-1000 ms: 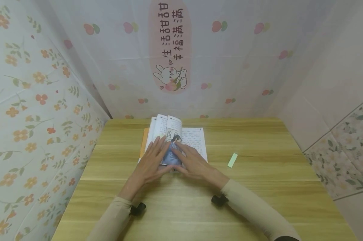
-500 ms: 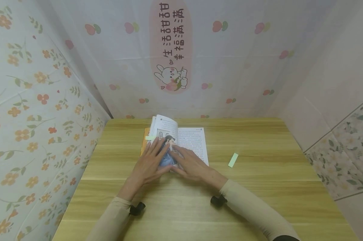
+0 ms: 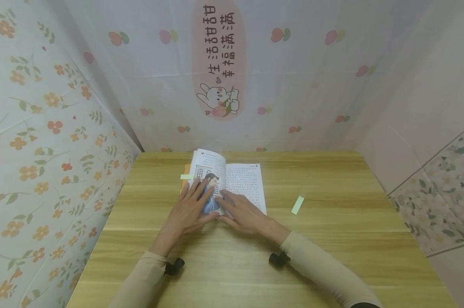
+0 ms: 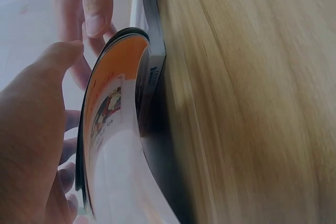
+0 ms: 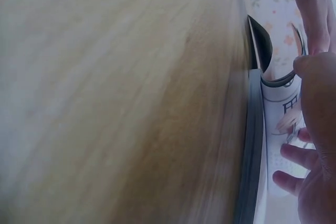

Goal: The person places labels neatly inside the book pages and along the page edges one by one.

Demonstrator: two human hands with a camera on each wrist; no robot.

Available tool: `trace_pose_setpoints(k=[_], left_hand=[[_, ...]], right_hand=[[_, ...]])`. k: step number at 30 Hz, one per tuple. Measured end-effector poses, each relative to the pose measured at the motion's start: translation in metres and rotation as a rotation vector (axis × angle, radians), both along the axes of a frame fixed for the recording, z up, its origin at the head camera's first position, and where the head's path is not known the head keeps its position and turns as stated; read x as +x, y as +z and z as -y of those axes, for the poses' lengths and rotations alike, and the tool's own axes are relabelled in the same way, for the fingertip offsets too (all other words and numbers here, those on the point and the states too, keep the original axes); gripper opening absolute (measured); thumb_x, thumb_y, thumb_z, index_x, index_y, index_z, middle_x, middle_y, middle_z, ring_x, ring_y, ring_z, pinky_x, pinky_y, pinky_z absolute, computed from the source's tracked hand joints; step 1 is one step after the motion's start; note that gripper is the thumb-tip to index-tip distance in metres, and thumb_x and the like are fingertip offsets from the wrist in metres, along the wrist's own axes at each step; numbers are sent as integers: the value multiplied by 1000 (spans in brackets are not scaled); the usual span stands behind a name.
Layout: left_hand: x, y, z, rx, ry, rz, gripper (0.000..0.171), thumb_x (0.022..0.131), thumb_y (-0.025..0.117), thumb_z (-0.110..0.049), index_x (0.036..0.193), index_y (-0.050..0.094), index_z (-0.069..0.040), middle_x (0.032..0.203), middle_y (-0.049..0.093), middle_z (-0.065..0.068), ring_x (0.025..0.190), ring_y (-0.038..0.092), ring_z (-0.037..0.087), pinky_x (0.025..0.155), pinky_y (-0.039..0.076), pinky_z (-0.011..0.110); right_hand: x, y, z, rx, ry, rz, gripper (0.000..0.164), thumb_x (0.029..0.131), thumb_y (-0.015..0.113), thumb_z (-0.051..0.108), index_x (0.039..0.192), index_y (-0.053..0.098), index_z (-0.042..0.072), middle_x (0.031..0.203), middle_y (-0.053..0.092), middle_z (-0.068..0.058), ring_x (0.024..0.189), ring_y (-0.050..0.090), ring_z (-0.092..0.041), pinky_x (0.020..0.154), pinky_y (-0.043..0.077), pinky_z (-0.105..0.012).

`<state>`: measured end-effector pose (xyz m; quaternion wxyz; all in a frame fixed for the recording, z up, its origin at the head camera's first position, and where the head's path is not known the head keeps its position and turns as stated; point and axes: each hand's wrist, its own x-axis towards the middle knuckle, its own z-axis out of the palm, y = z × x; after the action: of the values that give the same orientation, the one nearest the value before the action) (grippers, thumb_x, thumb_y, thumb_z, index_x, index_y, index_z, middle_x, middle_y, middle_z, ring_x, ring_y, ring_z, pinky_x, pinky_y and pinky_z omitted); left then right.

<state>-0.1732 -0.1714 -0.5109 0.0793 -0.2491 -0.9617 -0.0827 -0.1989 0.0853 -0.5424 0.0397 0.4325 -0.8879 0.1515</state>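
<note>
An open book (image 3: pixel 245 179) lies on the table, its left-hand pages curving up from the spine. A picture of a dark-haired figure in blue (image 3: pixel 211 188) shows on the left page; printed text fills the right one. My left hand (image 3: pixel 189 209) rests on the left page with its fingers spread. Near the spine, my right hand (image 3: pixel 245 214) touches the book, fingers loosely bent, gripping nothing visible. A pale green tab (image 3: pixel 186 176) sticks out at the left edge. In the left wrist view, the bowed cover and pages (image 4: pixel 113 129) stand off the table below my left hand.
A second pale green strip (image 3: pixel 297 205) lies on the wooden table (image 3: pixel 332 239), right of the book. Patterned cloths hang behind (image 3: pixel 293 85) and at the left (image 3: pixel 54 149). Black wrist cameras sit on both forearms.
The raised pages have swung left and settled lower under my left hand, baring more of the right page. The green tab has come into view at the left edge. The hands have barely shifted.
</note>
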Motion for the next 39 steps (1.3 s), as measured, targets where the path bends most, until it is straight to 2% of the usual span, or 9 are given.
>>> trace_pose_setpoints(k=[8, 14, 18, 28, 34, 39], left_hand=[[-5, -7, -4, -11, -28, 27, 89, 105, 66, -68, 173, 47, -12, 186, 34, 16, 176, 27, 42, 141, 25, 69], [-8, -9, -7, 7, -35, 57, 89, 105, 66, -67, 172, 48, -11, 186, 34, 16, 176, 28, 42, 141, 25, 69], [-11, -12, -8, 3, -30, 84, 90, 106, 65, -67, 174, 45, -11, 188, 31, 16, 177, 25, 41, 142, 24, 68], [-18, -19, -13, 6, -37, 121, 90, 108, 62, -67, 176, 41, -12, 189, 25, 17, 178, 18, 41, 143, 20, 69], [-20, -24, -16, 29, -5, 182, 92, 107, 60, -70, 178, 36, -16, 191, 21, 16, 179, 14, 40, 141, 21, 73], [-21, -27, -18, 32, 12, 193, 93, 107, 59, -71, 179, 33, -18, 191, 20, 15, 179, 16, 40, 140, 24, 74]], right_hand=[[-1, -2, -2, -3, 42, -35, 55, 117, 58, 40, 164, 57, 11, 170, 54, -23, 156, 59, -39, 125, 54, -56], [-1, -3, -5, 9, 49, 1, 53, 117, 55, 32, 167, 54, 15, 174, 50, -21, 160, 55, -39, 128, 52, -57], [-1, -2, -7, 27, 52, 17, 58, 113, 58, 27, 169, 51, 16, 178, 46, -20, 165, 49, -38, 133, 47, -56], [1, -2, -10, 12, 76, 19, 66, 107, 71, 34, 168, 53, 16, 182, 43, -16, 166, 47, -35, 136, 43, -53], [2, -1, -12, 15, 84, 14, 66, 108, 71, 37, 168, 53, 15, 182, 43, -13, 168, 46, -33, 137, 41, -53], [1, 0, -14, 28, 81, 8, 66, 109, 69, 39, 168, 52, 15, 182, 44, -12, 168, 45, -33, 137, 40, -54]])
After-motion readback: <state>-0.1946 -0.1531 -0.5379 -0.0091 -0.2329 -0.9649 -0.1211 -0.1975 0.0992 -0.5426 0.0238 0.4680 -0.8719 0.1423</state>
